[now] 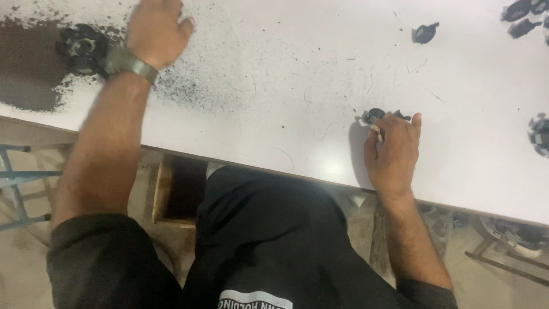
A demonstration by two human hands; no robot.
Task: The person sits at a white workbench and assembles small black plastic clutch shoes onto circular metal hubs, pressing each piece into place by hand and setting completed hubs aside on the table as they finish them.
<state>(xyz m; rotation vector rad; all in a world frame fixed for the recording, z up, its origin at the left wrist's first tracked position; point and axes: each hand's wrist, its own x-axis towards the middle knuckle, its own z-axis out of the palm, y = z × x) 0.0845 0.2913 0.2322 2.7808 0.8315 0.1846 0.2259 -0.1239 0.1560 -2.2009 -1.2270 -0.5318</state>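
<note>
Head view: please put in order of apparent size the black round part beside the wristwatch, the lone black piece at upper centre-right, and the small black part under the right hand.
1. black round part, largest.
2. lone black piece.
3. small black part at the right hand, partly hidden, so its rank against the second is unsure.

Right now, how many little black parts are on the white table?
6, maybe more past the edges: one by the left hand at, one under the right hand fingertips, one top middle, two top right, one right edge.
</note>
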